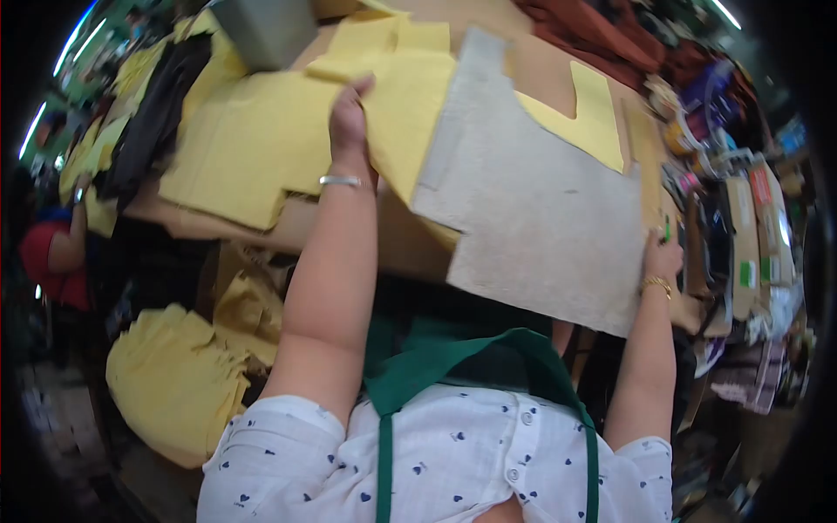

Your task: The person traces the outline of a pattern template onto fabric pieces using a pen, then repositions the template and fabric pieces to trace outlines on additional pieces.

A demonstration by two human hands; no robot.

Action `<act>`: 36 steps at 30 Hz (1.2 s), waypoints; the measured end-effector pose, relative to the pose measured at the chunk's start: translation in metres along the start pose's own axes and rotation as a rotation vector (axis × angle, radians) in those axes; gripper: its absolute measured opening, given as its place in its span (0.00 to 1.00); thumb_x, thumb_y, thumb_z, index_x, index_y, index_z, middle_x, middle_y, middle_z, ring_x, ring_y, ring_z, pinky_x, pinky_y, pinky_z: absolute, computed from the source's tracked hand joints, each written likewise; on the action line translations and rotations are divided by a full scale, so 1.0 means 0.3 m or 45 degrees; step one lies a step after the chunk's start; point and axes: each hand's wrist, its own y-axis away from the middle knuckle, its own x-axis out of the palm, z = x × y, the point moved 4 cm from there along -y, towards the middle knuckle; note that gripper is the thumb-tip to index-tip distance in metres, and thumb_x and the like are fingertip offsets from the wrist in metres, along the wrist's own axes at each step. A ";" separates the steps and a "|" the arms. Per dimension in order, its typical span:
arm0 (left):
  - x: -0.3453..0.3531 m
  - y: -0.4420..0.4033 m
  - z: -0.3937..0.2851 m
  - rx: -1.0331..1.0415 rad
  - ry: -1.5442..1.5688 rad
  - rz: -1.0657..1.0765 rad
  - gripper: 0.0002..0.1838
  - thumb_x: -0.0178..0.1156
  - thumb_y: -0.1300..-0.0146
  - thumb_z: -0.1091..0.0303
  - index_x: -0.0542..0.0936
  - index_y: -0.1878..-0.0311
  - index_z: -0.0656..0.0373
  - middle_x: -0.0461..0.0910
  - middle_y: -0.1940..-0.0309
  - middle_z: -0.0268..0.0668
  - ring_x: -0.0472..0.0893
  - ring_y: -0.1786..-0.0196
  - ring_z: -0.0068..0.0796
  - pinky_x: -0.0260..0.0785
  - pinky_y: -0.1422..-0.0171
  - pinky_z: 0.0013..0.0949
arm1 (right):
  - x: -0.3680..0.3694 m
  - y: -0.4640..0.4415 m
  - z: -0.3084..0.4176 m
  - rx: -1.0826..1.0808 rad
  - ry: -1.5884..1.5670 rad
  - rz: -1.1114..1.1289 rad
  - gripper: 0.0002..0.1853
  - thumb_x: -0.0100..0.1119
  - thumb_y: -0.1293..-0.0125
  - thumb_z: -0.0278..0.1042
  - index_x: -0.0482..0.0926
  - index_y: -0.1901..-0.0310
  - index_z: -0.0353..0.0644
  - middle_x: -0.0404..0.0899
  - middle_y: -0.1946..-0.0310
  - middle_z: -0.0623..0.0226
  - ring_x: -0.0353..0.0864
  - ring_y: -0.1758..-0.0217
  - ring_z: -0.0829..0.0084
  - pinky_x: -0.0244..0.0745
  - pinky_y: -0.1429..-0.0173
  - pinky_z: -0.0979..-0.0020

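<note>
My left hand point(350, 122) is closed at the edge of a yellow fabric piece point(403, 113), which slopes down beside it; its fingers are partly hidden. A large grey pattern board point(545, 205) with cut-out edges lies tilted in front of me, over more yellow material. At the board's right edge is my right hand point(664, 255), closed, with a green pen point(667, 229) sticking up from it. Beyond the board's curved cut-out shows another yellow piece point(600, 113).
More yellow sheets point(253, 148) and a dark cloth point(161, 113) cover the table's left part. A grey block point(266, 35) stands at the back. Below left is a yellow stack point(174, 379). Boxes point(767, 227) line the right. Another person's arm point(70, 235) shows far left.
</note>
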 end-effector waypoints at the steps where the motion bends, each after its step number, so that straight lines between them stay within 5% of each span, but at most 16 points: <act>1: -0.001 -0.009 -0.109 0.028 0.043 0.163 0.17 0.47 0.44 0.64 0.72 0.55 0.66 0.76 0.61 0.41 0.76 0.59 0.35 0.69 0.53 0.33 | 0.001 -0.005 0.005 -0.001 -0.014 0.052 0.28 0.51 0.48 0.56 0.74 0.58 0.35 0.76 0.67 0.45 0.75 0.60 0.48 0.69 0.55 0.55; 2: -0.064 -0.081 -0.229 0.065 0.137 0.536 0.19 0.46 0.43 0.62 0.71 0.54 0.66 0.74 0.57 0.43 0.74 0.54 0.36 0.67 0.50 0.34 | -0.015 -0.007 0.013 -0.015 -0.029 0.113 0.30 0.51 0.48 0.57 0.73 0.57 0.35 0.76 0.67 0.43 0.75 0.59 0.47 0.70 0.54 0.55; 3: -0.106 -0.083 -0.351 0.135 0.158 0.579 0.19 0.46 0.43 0.62 0.71 0.54 0.66 0.74 0.57 0.43 0.74 0.54 0.36 0.67 0.50 0.34 | -0.032 0.002 0.028 -0.015 -0.068 0.156 0.31 0.50 0.47 0.60 0.73 0.56 0.36 0.75 0.65 0.44 0.74 0.57 0.49 0.69 0.53 0.55; 9: -0.390 0.212 -1.004 0.711 -0.053 0.179 0.20 0.46 0.43 0.61 0.71 0.53 0.66 0.74 0.56 0.43 0.74 0.54 0.37 0.67 0.50 0.35 | 0.069 -0.059 -0.054 -0.072 0.064 0.062 0.33 0.45 0.47 0.64 0.74 0.58 0.37 0.76 0.63 0.46 0.74 0.57 0.48 0.68 0.54 0.53; 15: -0.698 0.926 -1.509 1.179 -0.429 -0.331 0.20 0.46 0.43 0.60 0.70 0.52 0.66 0.73 0.56 0.42 0.74 0.54 0.37 0.67 0.50 0.36 | 0.091 -0.069 -0.074 -0.122 0.027 0.024 0.32 0.46 0.47 0.65 0.75 0.63 0.37 0.77 0.65 0.50 0.75 0.60 0.52 0.68 0.56 0.56; 22: -0.948 1.765 -1.595 1.304 -0.706 -1.021 0.21 0.46 0.43 0.60 0.70 0.52 0.66 0.73 0.55 0.42 0.74 0.53 0.37 0.67 0.50 0.37 | 0.073 -0.074 -0.064 -0.076 0.122 0.091 0.32 0.44 0.46 0.65 0.75 0.62 0.37 0.77 0.65 0.49 0.75 0.60 0.51 0.68 0.56 0.55; 24: -1.036 1.877 -1.518 1.322 -0.742 -1.528 0.22 0.47 0.44 0.59 0.68 0.50 0.65 0.72 0.54 0.42 0.73 0.53 0.38 0.66 0.49 0.38 | 0.062 -0.069 -0.061 -0.065 0.123 0.100 0.32 0.43 0.46 0.65 0.75 0.61 0.37 0.76 0.64 0.49 0.75 0.60 0.51 0.68 0.56 0.55; 26: -1.162 1.973 -1.431 1.106 -0.644 -2.035 0.24 0.48 0.44 0.59 0.65 0.47 0.63 0.71 0.53 0.42 0.73 0.52 0.39 0.65 0.48 0.40 | 0.059 -0.062 -0.058 -0.063 0.096 0.092 0.32 0.43 0.46 0.64 0.74 0.60 0.37 0.76 0.64 0.49 0.75 0.59 0.51 0.68 0.55 0.56; 29: -1.552 2.215 -1.320 0.476 -0.584 -2.173 0.24 0.51 0.45 0.59 0.66 0.46 0.58 0.69 0.50 0.44 0.70 0.48 0.39 0.60 0.43 0.42 | 0.071 -0.072 -0.068 -0.064 0.098 0.100 0.32 0.43 0.45 0.64 0.74 0.59 0.37 0.76 0.63 0.49 0.75 0.59 0.51 0.68 0.55 0.56; 31: -1.603 2.201 -1.238 -0.046 -0.880 -2.439 0.24 0.52 0.46 0.58 0.66 0.46 0.57 0.68 0.49 0.44 0.68 0.46 0.39 0.58 0.41 0.41 | 0.052 -0.054 -0.049 -0.042 0.098 0.105 0.32 0.44 0.46 0.64 0.74 0.59 0.37 0.76 0.64 0.49 0.75 0.59 0.51 0.68 0.55 0.56; 33: -1.525 2.137 -1.224 -0.524 -1.384 -3.082 0.25 0.53 0.46 0.58 0.66 0.46 0.56 0.67 0.48 0.45 0.67 0.45 0.39 0.55 0.40 0.40 | 0.043 -0.048 -0.042 -0.029 0.085 0.118 0.33 0.44 0.46 0.64 0.74 0.59 0.37 0.76 0.64 0.49 0.75 0.60 0.51 0.68 0.55 0.56; 34: -1.449 2.068 -1.215 -0.635 -1.489 -3.456 0.25 0.54 0.46 0.57 0.66 0.46 0.56 0.67 0.48 0.45 0.66 0.44 0.39 0.54 0.39 0.39 | 0.047 -0.051 -0.044 -0.026 0.112 0.081 0.32 0.46 0.46 0.63 0.74 0.59 0.36 0.76 0.64 0.49 0.74 0.60 0.49 0.68 0.56 0.56; 36: -1.279 1.913 -1.231 -0.164 -1.680 -3.908 0.26 0.55 0.47 0.57 0.66 0.45 0.55 0.66 0.47 0.46 0.65 0.43 0.39 0.52 0.37 0.38 | 0.067 -0.054 -0.058 -0.046 0.071 0.028 0.31 0.47 0.47 0.61 0.74 0.60 0.36 0.76 0.64 0.48 0.74 0.60 0.49 0.68 0.56 0.55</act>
